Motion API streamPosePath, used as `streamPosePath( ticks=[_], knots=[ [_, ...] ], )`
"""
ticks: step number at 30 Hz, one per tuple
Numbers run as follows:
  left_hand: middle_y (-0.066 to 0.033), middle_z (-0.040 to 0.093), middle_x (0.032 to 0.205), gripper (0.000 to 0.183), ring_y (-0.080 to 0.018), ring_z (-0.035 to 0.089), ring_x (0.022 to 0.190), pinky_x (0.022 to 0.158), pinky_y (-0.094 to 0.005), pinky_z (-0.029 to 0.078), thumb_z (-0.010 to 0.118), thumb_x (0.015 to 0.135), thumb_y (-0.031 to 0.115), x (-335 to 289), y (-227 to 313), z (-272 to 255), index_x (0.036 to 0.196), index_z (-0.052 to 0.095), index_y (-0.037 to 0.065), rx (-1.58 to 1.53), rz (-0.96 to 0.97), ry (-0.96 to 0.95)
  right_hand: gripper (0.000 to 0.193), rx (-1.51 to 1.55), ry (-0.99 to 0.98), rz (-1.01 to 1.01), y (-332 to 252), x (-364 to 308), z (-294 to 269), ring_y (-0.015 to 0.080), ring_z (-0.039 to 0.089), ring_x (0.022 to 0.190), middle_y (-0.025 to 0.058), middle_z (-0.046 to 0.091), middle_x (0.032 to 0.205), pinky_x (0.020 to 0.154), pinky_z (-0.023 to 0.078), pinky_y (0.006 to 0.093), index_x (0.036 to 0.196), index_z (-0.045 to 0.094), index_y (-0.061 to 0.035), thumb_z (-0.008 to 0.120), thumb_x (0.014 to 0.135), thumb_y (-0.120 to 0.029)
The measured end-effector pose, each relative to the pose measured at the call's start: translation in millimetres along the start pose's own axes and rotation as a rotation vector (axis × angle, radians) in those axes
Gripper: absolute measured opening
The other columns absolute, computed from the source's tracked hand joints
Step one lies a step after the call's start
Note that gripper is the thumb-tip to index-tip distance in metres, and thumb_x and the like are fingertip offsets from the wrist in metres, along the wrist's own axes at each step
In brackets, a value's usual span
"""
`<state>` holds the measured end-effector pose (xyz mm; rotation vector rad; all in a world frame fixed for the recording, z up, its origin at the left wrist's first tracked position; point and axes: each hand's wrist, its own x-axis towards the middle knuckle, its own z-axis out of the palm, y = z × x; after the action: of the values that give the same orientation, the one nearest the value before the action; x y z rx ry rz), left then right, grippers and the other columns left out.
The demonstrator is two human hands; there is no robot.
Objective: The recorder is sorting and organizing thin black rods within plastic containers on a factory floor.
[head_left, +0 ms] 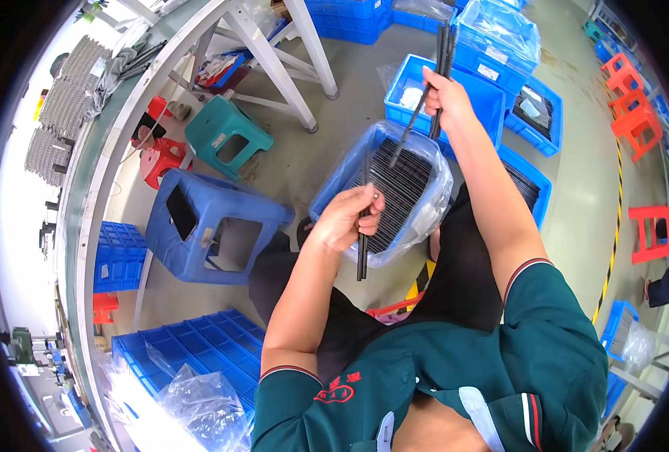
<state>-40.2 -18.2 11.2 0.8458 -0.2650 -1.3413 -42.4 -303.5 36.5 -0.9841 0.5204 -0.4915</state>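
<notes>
My right hand (447,99) is closed round a bundle of thin black rods (441,64), held upright above a blue bin. One rod slants down from that hand toward the lined crate. Lower and to the left, my left hand (349,217) is closed on a few more black rods (362,260), whose lower ends stick out below the fist. Beneath both hands stands a blue crate lined with clear plastic (334,169), with many black rods (402,184) lying side by side in it. The exact number of rods in each hand cannot be made out.
A blue stool (218,196) with a dark phone (181,213) on it stands at left, a green stool (225,132) beyond it. Blue bins (493,98) are at the right of the crate. A white-framed workbench (97,188) runs along the left. Stacked blue crates (199,343) sit near left.
</notes>
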Motion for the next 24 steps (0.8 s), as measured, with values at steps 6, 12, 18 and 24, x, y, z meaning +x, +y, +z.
streamPosePath(
  ticks=[6, 12, 18, 24],
  knots=[
    [-0.0182, 0.061, 0.101, 0.034, -0.0361, 0.061, 0.097, 0.082, -0.0472, 0.052, 0.051, 0.092, 0.033, 6, 10, -11, 0.090, 0.057, 0.000, -0.125, 0.168, 0.016, 0.032, -0.245, -0.253, 0.239, 35, -53, 35, 0.0080, 0.035, 0.037, -0.0030, 0.040, 0.050, 0.035, 0.025, 0.0239, 0.075, 0.053, -0.0063, 0.065, 0.083, -0.034],
    [-0.0115, 0.059, 0.094, 0.030, -0.0258, 0.059, 0.080, 0.072, -0.0404, 0.050, 0.055, 0.090, 0.032, 10, 5, -15, 0.088, 0.059, 0.003, -0.106, 0.143, -0.025, 0.016, -0.503, -0.641, 0.323, 56, -81, 52, 0.0080, 0.049, 0.046, 0.0028, 0.054, 0.060, 0.040, 0.035, 0.0205, 0.080, 0.054, -0.0035, 0.059, 0.087, -0.017],
    [0.0022, 0.041, 0.072, 0.031, -0.0089, 0.035, 0.058, 0.052, -0.0240, 0.030, 0.053, 0.091, 0.037, 6, 5, -15, 0.086, 0.056, 0.006, -0.159, 0.156, 0.026, 0.024, -0.558, -0.524, 0.247, 65, -85, 64, 0.0122, 0.056, 0.050, 0.0075, 0.059, 0.061, 0.045, 0.043, 0.0262, 0.080, 0.054, 0.0043, 0.063, 0.085, -0.017],
    [-0.0020, 0.049, 0.070, 0.029, -0.0165, 0.048, 0.059, 0.059, -0.0362, 0.049, 0.054, 0.091, 0.034, 7, 18, -39, 0.084, 0.056, 0.006, -0.307, 0.437, 0.460, 0.029, -0.714, -0.546, 0.113, 54, -93, 58, 0.0081, 0.046, 0.044, 0.0047, 0.055, 0.063, 0.037, 0.035, 0.0219, 0.083, 0.047, -0.0019, 0.053, 0.090, -0.030]
  ],
)
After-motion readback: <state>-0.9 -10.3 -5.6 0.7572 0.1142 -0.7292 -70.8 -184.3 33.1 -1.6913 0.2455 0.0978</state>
